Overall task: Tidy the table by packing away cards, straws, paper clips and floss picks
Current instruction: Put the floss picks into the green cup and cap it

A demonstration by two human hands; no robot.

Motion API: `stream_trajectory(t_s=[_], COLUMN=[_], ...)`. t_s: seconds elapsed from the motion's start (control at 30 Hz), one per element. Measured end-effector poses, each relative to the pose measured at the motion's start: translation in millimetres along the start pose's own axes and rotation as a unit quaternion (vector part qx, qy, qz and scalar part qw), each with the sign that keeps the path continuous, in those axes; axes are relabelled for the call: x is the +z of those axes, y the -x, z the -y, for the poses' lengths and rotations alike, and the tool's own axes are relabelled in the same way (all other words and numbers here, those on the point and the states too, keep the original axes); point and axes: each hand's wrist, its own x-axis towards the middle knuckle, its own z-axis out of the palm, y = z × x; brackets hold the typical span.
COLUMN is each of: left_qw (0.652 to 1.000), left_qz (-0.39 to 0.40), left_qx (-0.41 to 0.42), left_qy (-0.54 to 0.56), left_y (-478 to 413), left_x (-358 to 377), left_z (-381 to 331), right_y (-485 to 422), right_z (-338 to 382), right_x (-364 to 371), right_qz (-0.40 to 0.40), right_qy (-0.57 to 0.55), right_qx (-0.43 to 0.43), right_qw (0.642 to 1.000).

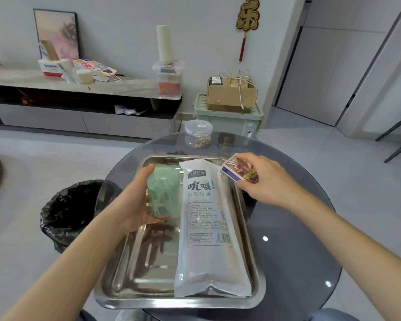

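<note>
A steel tray (pixel 148 286) sits on the round glass table (pixel 299 239). A long white bag of straws (pixel 206 228) lies in the tray's right half. My left hand (pixel 134 202) grips a green container of floss picks (pixel 163 191) over the tray's far left part. My right hand (pixel 266 179) pinches a box of cards (pixel 237 170) above the tray's far right corner. A clear lidded jar with paper clips (pixel 198 134) stands on the table beyond the tray.
A bin lined with a black bag (pixel 72 209) stands on the floor left of the table. Behind the table are a green storage box (pixel 229 121) with a cardboard box on it and a low TV cabinet (pixel 79 105) with clutter.
</note>
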Motion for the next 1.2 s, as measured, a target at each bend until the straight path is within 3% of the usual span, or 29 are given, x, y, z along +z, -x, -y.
stream_trajectory(t_s=[0.13,0.3,0.5,0.63,0.77,0.83,1.0,1.1,1.2], left_qw=[1.000,0.995,0.959,0.941,0.917,0.909,0.895,0.884,0.866], left_qz=[0.001,-0.007,-0.012,0.009,-0.032,-0.034,-0.031,-0.071,-0.120], left_qx=[0.005,0.033,0.065,0.116,0.195,0.217,0.269,0.285,0.327], left_qy=[-0.024,-0.097,-0.276,-0.319,-0.348,-0.353,-0.354,-0.363,-0.360], left_y=[3.7,5.5,-13.5,-17.3,-26.9,-27.5,-21.7,-22.3,-19.4], left_x=[-14.1,-16.5,-21.7,-19.5,-18.6,-15.6,-15.0,-20.2,-30.0], left_z=[-2.8,-4.9,15.6,16.6,20.5,21.3,16.6,11.8,10.3], right_y=[-38.9,-103.0,-138.8,-138.8,-135.3,-127.9,-77.0,-34.9,-5.2], right_z=[37.5,91.4,108.0,101.6,95.8,90.0,55.4,21.5,9.2], right_x=[12.8,50.3,101.7,113.7,111.0,107.2,77.8,66.4,70.0], right_qz=[0.089,0.130,0.184,0.156,0.136,0.115,0.006,0.017,0.047], right_qy=[-0.043,-0.052,0.018,0.066,0.144,0.129,0.021,0.056,0.001], right_qx=[-0.071,-0.125,-0.132,-0.154,-0.180,-0.184,-0.048,0.047,0.102], right_qw=[0.993,0.982,0.974,0.973,0.964,0.968,0.999,0.997,0.994])
